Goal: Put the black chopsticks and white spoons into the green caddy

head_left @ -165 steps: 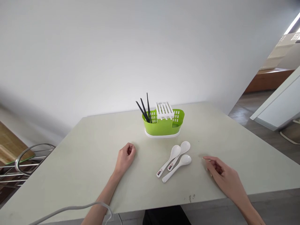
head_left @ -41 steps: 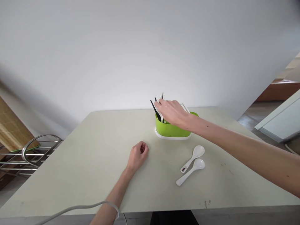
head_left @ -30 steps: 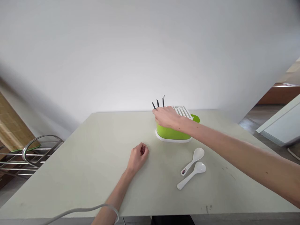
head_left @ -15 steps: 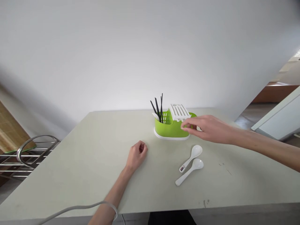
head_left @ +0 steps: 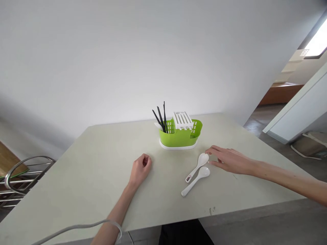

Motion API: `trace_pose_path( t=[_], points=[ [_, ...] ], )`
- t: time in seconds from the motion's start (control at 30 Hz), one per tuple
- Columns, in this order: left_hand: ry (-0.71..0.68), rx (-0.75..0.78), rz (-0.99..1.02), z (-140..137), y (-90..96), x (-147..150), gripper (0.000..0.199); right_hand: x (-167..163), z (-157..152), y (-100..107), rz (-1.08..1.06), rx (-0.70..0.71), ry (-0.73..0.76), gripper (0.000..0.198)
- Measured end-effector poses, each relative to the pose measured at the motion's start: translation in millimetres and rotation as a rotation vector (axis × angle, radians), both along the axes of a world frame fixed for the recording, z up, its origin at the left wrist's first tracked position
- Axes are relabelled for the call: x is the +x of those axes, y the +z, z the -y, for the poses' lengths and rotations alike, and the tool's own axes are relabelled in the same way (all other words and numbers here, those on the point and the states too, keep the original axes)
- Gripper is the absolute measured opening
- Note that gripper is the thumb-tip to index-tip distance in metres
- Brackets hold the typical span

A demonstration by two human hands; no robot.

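Two white spoons lie side by side on the table (head_left: pixel 107 170), bowls pointing away to the right. The upper spoon (head_left: pixel 201 160) has a dark label on its handle end; the lower spoon (head_left: pixel 201 173) is plain. My right hand (head_left: pixel 224 159) is at their bowl ends with thumb and fingers apart, fingertips close to the upper bowl; whether they touch it I cannot tell. Loosely fisted, my left hand (head_left: pixel 141 167) rests on the table with nothing seen in it. Behind the spoons stands a green cutlery basket (head_left: pixel 176 139) with a white slotted top piece (head_left: pixel 183 119).
Black chopsticks (head_left: pixel 160 117) and a white utensil (head_left: pixel 158 126) lean in the basket's left compartment. A grey cable (head_left: pixel 76 226) crosses my left forearm. At far left is a metal rack (head_left: pixel 25 180); a white wall (head_left: pixel 153 61) rises behind the table.
My right hand has come down from beside the basket's right end to the spoons' bowls. My left hand stays put on the table. The whole view has shifted slightly.
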State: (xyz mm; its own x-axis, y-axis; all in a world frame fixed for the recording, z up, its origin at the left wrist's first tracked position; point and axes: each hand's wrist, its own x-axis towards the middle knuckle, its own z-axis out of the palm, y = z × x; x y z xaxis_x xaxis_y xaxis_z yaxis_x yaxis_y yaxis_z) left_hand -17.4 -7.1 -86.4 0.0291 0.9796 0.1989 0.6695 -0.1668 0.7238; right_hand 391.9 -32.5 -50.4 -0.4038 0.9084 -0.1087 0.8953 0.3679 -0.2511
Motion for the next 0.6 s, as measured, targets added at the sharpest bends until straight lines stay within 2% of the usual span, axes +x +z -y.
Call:
trace_pose_path(
  t=[0.17,0.3,0.43,0.6],
  points=[
    [0.007,-0.002,-0.009,1.1,1.6,0.8,0.023,1.2,-16.8,-27.8,-0.14,-0.125,-0.253,0.049],
    [0.006,0.006,-0.009,1.0,0.9,1.0,0.023,-1.5,-28.1,-40.7,-0.276,-0.275,-0.301,0.043],
    [0.003,0.016,-0.013,-0.3,-0.1,1.3,0.023,-8.4,-31.6,-45.4,-0.354,-0.25,-0.271,0.03],
    [0.002,0.016,-0.013,-1.8,-2.2,0.1,0.022,-23.4,-33.4,-46.6,-0.364,-0.184,-0.262,0.029]
  ],
)
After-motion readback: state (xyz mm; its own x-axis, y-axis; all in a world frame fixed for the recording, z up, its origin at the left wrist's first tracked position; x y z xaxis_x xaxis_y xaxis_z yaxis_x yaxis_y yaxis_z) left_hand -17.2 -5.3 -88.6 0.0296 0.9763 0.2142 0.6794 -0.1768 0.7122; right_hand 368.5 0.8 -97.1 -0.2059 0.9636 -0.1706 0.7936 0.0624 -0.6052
